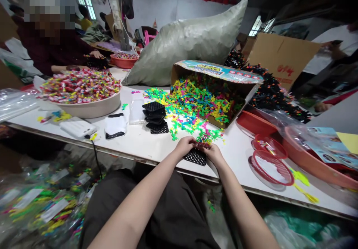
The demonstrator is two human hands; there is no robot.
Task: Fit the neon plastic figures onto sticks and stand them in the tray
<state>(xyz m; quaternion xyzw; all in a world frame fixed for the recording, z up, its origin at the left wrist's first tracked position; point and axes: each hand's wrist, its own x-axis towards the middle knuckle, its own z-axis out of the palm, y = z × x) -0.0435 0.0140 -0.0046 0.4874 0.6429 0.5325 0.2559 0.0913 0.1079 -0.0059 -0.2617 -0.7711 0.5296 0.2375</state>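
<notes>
A black tray with rows of holes [195,157] lies on the table close to its front edge. My left hand [185,147] rests at the tray's far left side, its fingers curled and closed. Facing it, my right hand [213,154] is also closed at the far right side. Small red and multicoloured pieces [203,144] show between my fingertips, too small to make out. Just beyond my hands, small green, yellow, blue and pink plastic figures [192,124] are strewn over the table. They spill from a cardboard box lying on its side [242,101].
Left of my hands are stacked black trays [155,128], a white power bank with a cable [77,128] and a wide basin of wrapped pieces [103,109]. Red baskets [291,178] stand right. A large sack [179,40] lies behind. A person in dark clothing [41,51] works at left.
</notes>
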